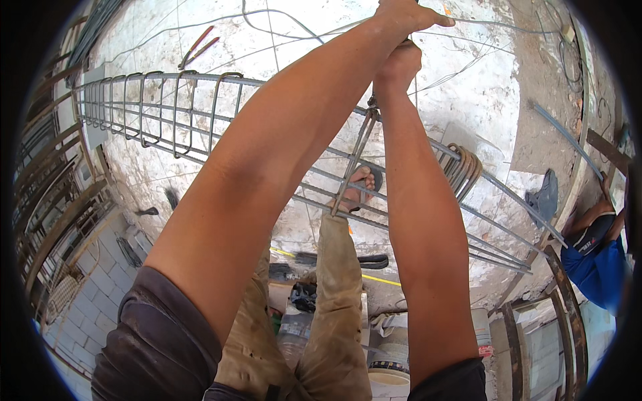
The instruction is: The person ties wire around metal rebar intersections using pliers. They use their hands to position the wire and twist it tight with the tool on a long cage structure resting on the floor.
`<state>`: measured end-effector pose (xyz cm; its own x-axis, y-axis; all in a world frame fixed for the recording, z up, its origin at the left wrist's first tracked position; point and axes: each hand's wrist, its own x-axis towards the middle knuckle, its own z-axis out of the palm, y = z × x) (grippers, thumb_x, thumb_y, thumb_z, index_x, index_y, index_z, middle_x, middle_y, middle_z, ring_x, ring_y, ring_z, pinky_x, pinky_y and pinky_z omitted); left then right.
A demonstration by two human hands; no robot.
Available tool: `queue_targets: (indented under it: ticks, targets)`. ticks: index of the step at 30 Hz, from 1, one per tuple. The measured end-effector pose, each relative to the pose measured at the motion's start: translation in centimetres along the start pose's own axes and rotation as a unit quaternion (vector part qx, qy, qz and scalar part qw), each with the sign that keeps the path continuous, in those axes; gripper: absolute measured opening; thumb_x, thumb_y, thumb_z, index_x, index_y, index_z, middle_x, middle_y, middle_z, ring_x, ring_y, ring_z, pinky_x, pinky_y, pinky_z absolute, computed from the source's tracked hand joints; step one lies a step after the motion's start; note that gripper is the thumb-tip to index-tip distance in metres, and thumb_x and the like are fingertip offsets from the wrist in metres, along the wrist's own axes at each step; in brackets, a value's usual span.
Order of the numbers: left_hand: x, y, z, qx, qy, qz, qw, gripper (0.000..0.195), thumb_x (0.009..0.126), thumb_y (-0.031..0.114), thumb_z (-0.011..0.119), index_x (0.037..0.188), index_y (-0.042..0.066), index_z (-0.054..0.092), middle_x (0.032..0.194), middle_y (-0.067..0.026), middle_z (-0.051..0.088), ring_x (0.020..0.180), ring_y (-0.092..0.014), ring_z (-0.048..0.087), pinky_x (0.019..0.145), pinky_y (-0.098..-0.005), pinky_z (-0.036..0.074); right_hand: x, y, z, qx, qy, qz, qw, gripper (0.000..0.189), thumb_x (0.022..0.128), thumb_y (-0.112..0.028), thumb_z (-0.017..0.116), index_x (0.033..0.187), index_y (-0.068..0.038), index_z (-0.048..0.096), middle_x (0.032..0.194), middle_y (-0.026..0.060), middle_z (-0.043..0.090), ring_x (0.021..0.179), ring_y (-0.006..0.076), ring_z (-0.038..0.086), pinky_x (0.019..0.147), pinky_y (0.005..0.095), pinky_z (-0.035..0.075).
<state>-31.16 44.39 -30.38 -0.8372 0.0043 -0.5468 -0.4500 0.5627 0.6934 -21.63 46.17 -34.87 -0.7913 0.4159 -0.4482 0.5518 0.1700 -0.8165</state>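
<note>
A long rebar cage (165, 77) of ribbed steel bars and square stirrups crosses in front of me. My right hand (401, 65) is closed around a mostly hidden hand tool, just above a stirrup (352, 168) at the cage's upper bar. My left hand (407, 19) is beyond it, on the same tool, thumb stretched out to the right. Dark parts of the tool (408, 40) show between the hands; its kind cannot be told. Below it, wire is wrapped at the stirrup's corner (372, 104). Bunched stirrups (461, 168) hang on the bars at right.
Red-handled cutters or pliers (198, 47) lie on the floor. A cable (296, 35) runs across the top. A co-worker in blue shorts (594, 270) is at the right edge, an arm near a bar (569, 138). A bucket (388, 368) stands by my legs; wooden pieces (567, 285) are at right.
</note>
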Motion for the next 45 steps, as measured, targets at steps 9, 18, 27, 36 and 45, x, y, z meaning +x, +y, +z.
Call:
queue_targets:
  ticks: [9,18,27,36,45]
  targets:
    - [2.5,-3.6,-1.8,-0.273,-0.082,0.044,0.958,0.045,0.097,0.028,0.060,0.129,-0.003,0.061,0.081,-0.0098,0.062,0.063,-0.020,0.056,0.058,-0.0366,0.050,0.5,-0.9,0.0,0.025,-0.136,0.078,0.987,0.022,0.090,-0.019,0.064,0.080,0.000,0.058,0.066,0.0052,0.056,0.054,0.0169,0.050,0.054,0.0345,0.046]
    - [6.2,-8.6,1.2,-0.347,-0.141,-0.132,0.918,0.032,0.103,0.033,0.058,0.102,0.001,0.055,0.063,0.0000,0.042,0.051,-0.013,0.037,0.044,-0.0277,0.033,2.4,0.7,0.9,-0.028,-0.170,0.210,0.962,0.023,0.095,-0.023,0.061,0.081,-0.005,0.052,0.066,0.0024,0.046,0.054,0.0131,0.041,0.046,0.0312,0.036]
    - [8.4,-9.4,1.4,-0.379,-0.195,-0.119,0.897,0.051,0.094,0.031,0.068,0.126,-0.005,0.053,0.089,-0.0098,0.050,0.074,-0.022,0.052,0.066,-0.0354,0.045,2.2,1.3,2.5,-0.108,-0.095,0.157,0.977,0.023,0.088,-0.022,0.066,0.087,0.000,0.061,0.070,0.0092,0.061,0.057,0.0167,0.056,0.049,0.0350,0.044]
    - [2.7,-5.0,-3.2,-0.556,-0.344,0.039,0.756,0.058,0.101,0.030,0.064,0.150,0.008,0.043,0.076,0.0046,0.043,0.062,-0.007,0.041,0.053,-0.0210,0.039,-0.3,-2.6,-2.0,0.108,-0.190,0.090,0.972,0.030,0.075,-0.014,0.083,0.082,-0.002,0.057,0.067,0.0072,0.061,0.054,0.0131,0.058,0.051,0.0268,0.048]
    - [4.3,-5.2,0.2,-0.307,-0.160,-0.092,0.934,0.033,0.100,0.033,0.069,0.089,0.002,0.066,0.072,-0.0036,0.060,0.062,-0.012,0.054,0.055,-0.0272,0.047,1.5,1.0,1.1,0.028,-0.050,0.101,0.993,0.025,0.074,-0.012,0.079,0.075,0.001,0.058,0.059,0.0084,0.060,0.048,0.0150,0.056,0.046,0.0307,0.045]
